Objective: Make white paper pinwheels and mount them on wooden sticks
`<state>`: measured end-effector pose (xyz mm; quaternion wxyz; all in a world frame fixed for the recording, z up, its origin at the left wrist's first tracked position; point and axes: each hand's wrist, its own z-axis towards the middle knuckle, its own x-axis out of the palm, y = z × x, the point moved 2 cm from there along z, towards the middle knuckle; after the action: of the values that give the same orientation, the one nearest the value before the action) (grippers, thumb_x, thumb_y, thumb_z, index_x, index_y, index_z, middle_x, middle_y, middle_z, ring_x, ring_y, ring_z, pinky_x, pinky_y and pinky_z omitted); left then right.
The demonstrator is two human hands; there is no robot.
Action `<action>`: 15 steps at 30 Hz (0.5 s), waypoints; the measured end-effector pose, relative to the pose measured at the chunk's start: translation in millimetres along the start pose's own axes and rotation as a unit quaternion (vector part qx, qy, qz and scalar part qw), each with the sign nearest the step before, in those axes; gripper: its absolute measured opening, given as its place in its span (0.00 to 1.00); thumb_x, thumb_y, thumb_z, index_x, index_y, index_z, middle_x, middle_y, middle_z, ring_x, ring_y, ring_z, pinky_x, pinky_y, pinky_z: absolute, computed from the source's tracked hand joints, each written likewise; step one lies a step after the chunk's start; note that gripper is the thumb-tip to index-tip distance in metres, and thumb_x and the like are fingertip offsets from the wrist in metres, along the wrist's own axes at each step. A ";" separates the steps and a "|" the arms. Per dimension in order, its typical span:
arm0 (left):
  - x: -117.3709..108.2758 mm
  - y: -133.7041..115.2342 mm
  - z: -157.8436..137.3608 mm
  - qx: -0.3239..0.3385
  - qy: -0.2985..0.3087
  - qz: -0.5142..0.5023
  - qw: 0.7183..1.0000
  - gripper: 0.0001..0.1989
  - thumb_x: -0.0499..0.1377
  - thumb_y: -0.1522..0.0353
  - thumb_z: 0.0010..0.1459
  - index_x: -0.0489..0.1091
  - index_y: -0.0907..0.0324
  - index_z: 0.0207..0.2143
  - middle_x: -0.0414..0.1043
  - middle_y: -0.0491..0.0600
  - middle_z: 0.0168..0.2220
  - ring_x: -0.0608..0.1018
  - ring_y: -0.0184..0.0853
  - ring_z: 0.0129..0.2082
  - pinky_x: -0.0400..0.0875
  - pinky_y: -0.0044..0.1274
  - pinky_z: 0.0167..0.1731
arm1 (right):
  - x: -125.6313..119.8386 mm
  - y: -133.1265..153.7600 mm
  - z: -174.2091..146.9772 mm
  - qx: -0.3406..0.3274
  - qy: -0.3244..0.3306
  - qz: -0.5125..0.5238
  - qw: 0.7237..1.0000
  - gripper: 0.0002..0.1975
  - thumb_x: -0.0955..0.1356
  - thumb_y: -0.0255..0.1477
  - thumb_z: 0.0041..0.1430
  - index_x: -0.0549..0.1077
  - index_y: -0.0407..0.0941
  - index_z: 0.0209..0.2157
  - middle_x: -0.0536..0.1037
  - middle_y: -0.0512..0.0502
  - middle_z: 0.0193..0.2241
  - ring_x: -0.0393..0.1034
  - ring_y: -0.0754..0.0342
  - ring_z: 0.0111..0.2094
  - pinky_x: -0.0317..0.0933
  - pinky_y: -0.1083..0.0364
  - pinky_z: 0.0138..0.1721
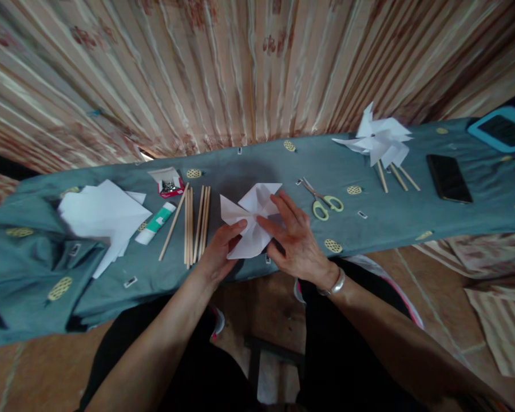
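Note:
A white paper pinwheel (257, 200) is held just above the cloth at the middle of the table, its folded blades spread around the centre. My left hand (223, 246) grips its lower left side, thumb on top and the other fingers beneath the paper. With the index finger near the pinwheel's centre, my right hand (294, 237) touches it from the right; its other fingers are spread along the right blades. Left of my hands lie several wooden sticks (189, 226). Green-handled scissors (320, 200) rest to the right.
A stack of white paper (96, 212), a glue stick (155, 223) and a small red box (170, 186) of metal pins or tacks lie left. Finished-looking pinwheels (384, 140) on sticks, a black phone (449, 178) and a blue-framed tablet (503, 129) lie right. A curtain (257, 74) hangs behind the table.

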<state>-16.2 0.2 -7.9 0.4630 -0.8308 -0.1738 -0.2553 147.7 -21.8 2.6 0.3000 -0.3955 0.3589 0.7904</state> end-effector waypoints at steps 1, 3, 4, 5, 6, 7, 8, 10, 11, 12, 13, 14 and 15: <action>-0.4 -0.2 -0.2 0.009 -0.003 0.015 1.000 0.18 0.73 0.65 0.41 0.77 0.65 0.35 0.82 0.53 0.32 0.83 0.42 0.36 0.76 0.24 0.33 | -0.5 1.0 -0.1 -0.004 0.005 0.002 1.000 0.27 0.65 0.23 0.57 0.68 0.46 0.59 0.52 0.38 0.69 0.40 0.36 0.71 0.53 0.33 0.62; -0.3 -0.6 -0.9 0.029 -0.019 0.037 0.999 0.19 0.75 0.65 0.37 0.78 0.64 0.32 0.82 0.52 0.30 0.82 0.38 0.31 0.73 0.22 0.29 | -1.1 2.6 -0.6 -0.010 0.013 0.008 1.000 0.28 0.66 0.24 0.56 0.68 0.45 0.59 0.51 0.36 0.69 0.40 0.35 0.71 0.52 0.33 0.63; 0.1 -0.7 -1.4 0.037 -0.029 0.044 0.998 0.19 0.75 0.65 0.36 0.78 0.64 0.31 0.82 0.51 0.29 0.81 0.36 0.29 0.72 0.21 0.28 | -1.2 3.2 -0.9 -0.012 0.015 0.011 1.000 0.28 0.66 0.24 0.55 0.68 0.44 0.59 0.51 0.36 0.69 0.40 0.34 0.71 0.51 0.33 0.63; 0.8 -0.6 -1.8 0.044 -0.039 0.047 0.997 0.19 0.76 0.65 0.35 0.78 0.63 0.31 0.81 0.50 0.29 0.80 0.35 0.27 0.72 0.21 0.28 | -1.3 3.7 -1.3 -0.012 0.016 0.013 1.000 0.28 0.66 0.24 0.55 0.68 0.44 0.59 0.51 0.36 0.69 0.40 0.34 0.71 0.51 0.33 0.63; 1.5 -0.3 -2.2 0.050 -0.047 0.048 0.996 0.19 0.76 0.66 0.34 0.78 0.63 0.31 0.81 0.49 0.28 0.80 0.34 0.26 0.72 0.21 0.28 | -1.5 4.0 -1.6 -0.012 0.016 0.016 1.000 0.28 0.66 0.24 0.55 0.68 0.44 0.59 0.51 0.36 0.69 0.39 0.34 0.71 0.50 0.33 0.64; 2.2 0.0 -2.5 0.055 -0.054 0.047 0.996 0.20 0.76 0.66 0.33 0.78 0.63 0.31 0.81 0.49 0.28 0.79 0.33 0.25 0.71 0.22 0.28 | -1.7 4.3 -1.9 -0.012 0.017 0.018 1.000 0.28 0.66 0.24 0.56 0.68 0.44 0.60 0.50 0.36 0.69 0.39 0.35 0.71 0.50 0.33 0.64; 2.9 0.3 -2.7 0.059 -0.059 0.043 0.996 0.20 0.76 0.66 0.32 0.79 0.63 0.31 0.81 0.49 0.28 0.79 0.33 0.26 0.71 0.22 0.28 | -1.8 4.5 -2.2 -0.012 0.017 0.021 1.000 0.28 0.66 0.25 0.56 0.68 0.44 0.60 0.50 0.37 0.69 0.39 0.35 0.71 0.50 0.33 0.64; 4.1 0.7 -3.0 0.065 -0.065 0.036 0.995 0.20 0.76 0.66 0.32 0.79 0.63 0.31 0.81 0.48 0.27 0.79 0.33 0.26 0.72 0.22 0.29 | -2.2 4.7 -2.7 -0.014 0.017 0.030 0.999 0.28 0.65 0.25 0.57 0.67 0.46 0.60 0.49 0.38 0.70 0.38 0.35 0.72 0.50 0.33 0.65; 4.5 0.9 -3.1 0.065 -0.067 0.035 0.995 0.20 0.76 0.67 0.32 0.79 0.63 0.31 0.81 0.48 0.27 0.79 0.33 0.26 0.72 0.22 0.29 | -2.4 4.8 -2.9 -0.017 0.017 0.035 0.999 0.28 0.65 0.26 0.57 0.66 0.47 0.61 0.48 0.39 0.70 0.38 0.35 0.72 0.50 0.32 0.64; 4.8 0.8 -3.2 0.064 -0.069 0.035 0.995 0.19 0.76 0.67 0.32 0.79 0.63 0.30 0.81 0.49 0.27 0.79 0.33 0.26 0.71 0.22 0.28 | -2.5 4.8 -3.1 -0.021 0.015 0.039 0.999 0.29 0.65 0.26 0.58 0.65 0.47 0.61 0.47 0.40 0.70 0.38 0.35 0.71 0.50 0.32 0.64; 5.1 0.7 -3.3 0.063 -0.071 0.036 0.995 0.19 0.76 0.67 0.31 0.79 0.63 0.29 0.81 0.49 0.26 0.79 0.33 0.25 0.71 0.22 0.28 | -2.5 4.8 -3.3 -0.025 0.014 0.043 0.999 0.29 0.65 0.26 0.58 0.64 0.48 0.62 0.46 0.41 0.71 0.38 0.34 0.71 0.49 0.31 0.64; 5.3 0.5 -3.5 0.063 -0.074 0.036 0.995 0.18 0.76 0.67 0.31 0.79 0.63 0.28 0.81 0.49 0.26 0.79 0.33 0.25 0.71 0.21 0.27 | -2.5 4.8 -3.4 -0.028 0.013 0.046 0.998 0.30 0.64 0.26 0.58 0.63 0.50 0.63 0.45 0.42 0.71 0.38 0.34 0.71 0.49 0.31 0.64; 5.4 0.3 -3.7 0.062 -0.076 0.036 0.995 0.18 0.76 0.67 0.31 0.79 0.64 0.28 0.81 0.49 0.26 0.78 0.32 0.24 0.70 0.21 0.26 | -2.4 4.8 -3.5 -0.032 0.012 0.047 0.998 0.31 0.64 0.27 0.58 0.62 0.51 0.64 0.44 0.42 0.71 0.38 0.34 0.71 0.49 0.31 0.64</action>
<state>-12.6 -2.8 -3.3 0.5082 -0.8229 -0.1942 -0.1636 146.7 -27.8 4.7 0.2450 -0.3969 0.3555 0.8100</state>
